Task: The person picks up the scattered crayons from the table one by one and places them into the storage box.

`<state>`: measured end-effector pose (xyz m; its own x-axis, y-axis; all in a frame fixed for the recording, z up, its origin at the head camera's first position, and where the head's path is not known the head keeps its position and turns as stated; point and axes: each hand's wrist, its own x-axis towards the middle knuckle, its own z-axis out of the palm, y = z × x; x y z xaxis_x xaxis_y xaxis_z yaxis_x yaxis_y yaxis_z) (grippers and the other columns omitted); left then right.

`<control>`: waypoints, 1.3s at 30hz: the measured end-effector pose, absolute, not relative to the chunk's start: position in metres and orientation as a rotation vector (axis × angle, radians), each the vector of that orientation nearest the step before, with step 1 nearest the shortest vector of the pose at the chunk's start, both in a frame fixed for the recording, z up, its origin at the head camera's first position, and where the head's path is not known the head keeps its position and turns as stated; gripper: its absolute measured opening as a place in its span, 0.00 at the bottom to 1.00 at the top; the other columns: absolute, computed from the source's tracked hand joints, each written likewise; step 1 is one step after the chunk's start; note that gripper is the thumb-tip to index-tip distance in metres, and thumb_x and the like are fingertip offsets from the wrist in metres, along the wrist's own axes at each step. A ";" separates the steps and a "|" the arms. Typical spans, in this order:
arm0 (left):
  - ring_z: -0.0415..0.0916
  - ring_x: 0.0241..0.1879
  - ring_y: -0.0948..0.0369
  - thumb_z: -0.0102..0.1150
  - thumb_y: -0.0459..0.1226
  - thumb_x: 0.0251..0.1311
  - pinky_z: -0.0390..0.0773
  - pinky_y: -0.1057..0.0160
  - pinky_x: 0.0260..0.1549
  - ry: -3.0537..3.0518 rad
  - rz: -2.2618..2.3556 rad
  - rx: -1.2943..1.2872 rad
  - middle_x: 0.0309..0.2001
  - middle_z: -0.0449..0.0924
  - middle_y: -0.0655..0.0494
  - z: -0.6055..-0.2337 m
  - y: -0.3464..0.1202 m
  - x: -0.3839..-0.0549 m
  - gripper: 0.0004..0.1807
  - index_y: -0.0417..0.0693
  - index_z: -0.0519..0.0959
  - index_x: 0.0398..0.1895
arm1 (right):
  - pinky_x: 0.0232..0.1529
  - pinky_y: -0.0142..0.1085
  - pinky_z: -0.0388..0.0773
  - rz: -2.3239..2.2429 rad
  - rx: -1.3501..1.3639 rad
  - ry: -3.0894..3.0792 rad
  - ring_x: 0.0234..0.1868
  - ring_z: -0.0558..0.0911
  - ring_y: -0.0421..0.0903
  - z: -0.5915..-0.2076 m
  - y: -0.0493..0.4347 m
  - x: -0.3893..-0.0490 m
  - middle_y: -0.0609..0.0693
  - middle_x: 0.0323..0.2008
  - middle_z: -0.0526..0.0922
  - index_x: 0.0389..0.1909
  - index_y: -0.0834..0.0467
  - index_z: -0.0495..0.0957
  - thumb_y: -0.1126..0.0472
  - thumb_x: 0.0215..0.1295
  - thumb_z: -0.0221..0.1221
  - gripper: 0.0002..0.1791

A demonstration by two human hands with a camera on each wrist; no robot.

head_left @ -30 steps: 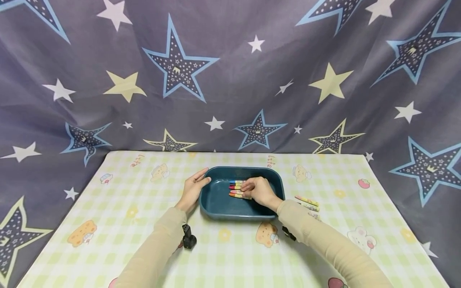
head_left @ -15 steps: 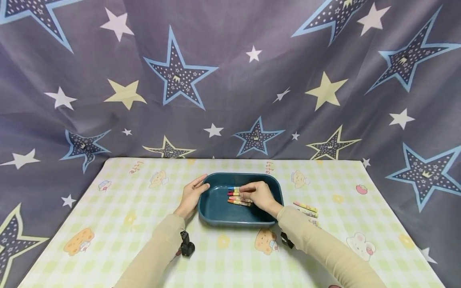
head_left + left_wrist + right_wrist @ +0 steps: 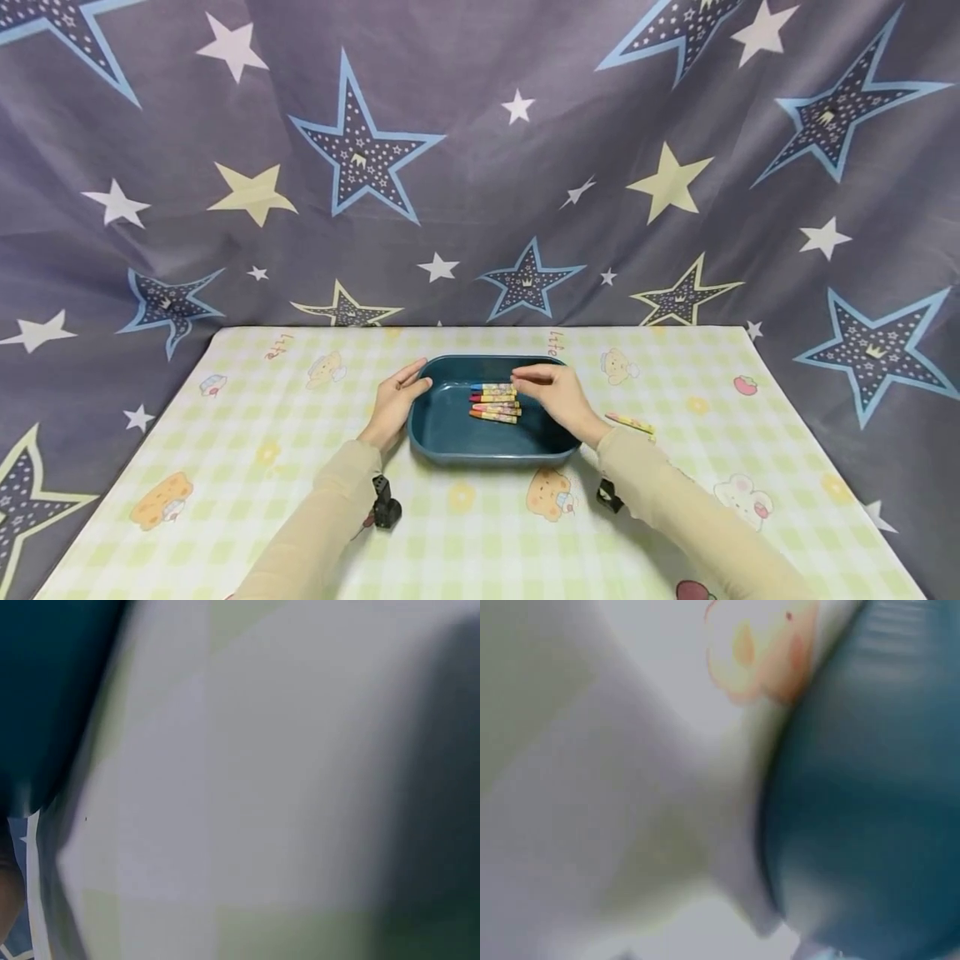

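Note:
Several crayons lie side by side on the floor of a dark teal plastic tray, their blue, red, pink and orange tips facing left. My left hand holds the tray's left end, thumb at the rim and fingers along the outer wall. Over the tray's right part hovers my right hand, with a gap between thumb and forefinger and nothing visible in it. The tray's side fills a corner of the left wrist view, and its wall takes up the right of the right wrist view.
A yellow crayon lies on the table right of the tray, by the right sleeve. A checked cloth with cartoon prints covers the table. Behind its far edge hangs a grey star-patterned curtain.
My right hand has let go of the crayons, rising and drawing back to the right, so more of the row shows. My left hand stays at the tray's left end.

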<state>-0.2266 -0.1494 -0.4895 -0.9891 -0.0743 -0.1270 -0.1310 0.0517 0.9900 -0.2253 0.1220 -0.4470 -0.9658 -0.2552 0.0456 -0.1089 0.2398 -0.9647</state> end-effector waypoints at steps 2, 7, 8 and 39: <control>0.59 0.66 0.54 0.55 0.37 0.59 0.63 0.56 0.62 2.246 2.117 -0.229 0.66 0.63 0.48 -0.490 -0.150 -0.227 0.27 0.50 0.67 0.64 | 0.47 0.35 0.79 -1.865 -0.344 2.358 0.43 0.83 0.46 -0.440 0.136 -0.223 0.60 0.45 0.82 0.47 0.65 0.80 0.64 0.57 0.61 0.16; 0.58 0.67 0.56 0.56 0.37 0.58 0.62 0.57 0.63 2.226 2.130 -0.256 0.66 0.62 0.49 -0.491 -0.149 -0.228 0.27 0.50 0.68 0.63 | 0.45 0.28 0.78 -1.862 -0.351 2.444 0.39 0.82 0.34 -0.426 0.180 -0.217 0.59 0.45 0.82 0.47 0.66 0.79 0.60 0.57 0.62 0.19; 0.58 0.67 0.56 0.56 0.37 0.58 0.62 0.58 0.63 2.222 2.136 -0.249 0.66 0.62 0.49 -0.490 -0.149 -0.228 0.27 0.50 0.68 0.63 | 0.46 0.28 0.78 -1.859 -0.349 2.468 0.39 0.82 0.33 -0.425 0.190 -0.216 0.60 0.45 0.82 0.48 0.67 0.78 0.60 0.57 0.62 0.20; 0.58 0.66 0.56 0.57 0.39 0.58 0.62 0.57 0.64 2.231 2.129 -0.225 0.66 0.62 0.50 -0.493 -0.150 -0.229 0.28 0.50 0.68 0.64 | 0.40 0.26 0.79 -1.630 -0.210 2.569 0.39 0.82 0.33 -0.504 0.284 -0.204 0.65 0.47 0.80 0.50 0.69 0.76 0.66 0.55 0.63 0.21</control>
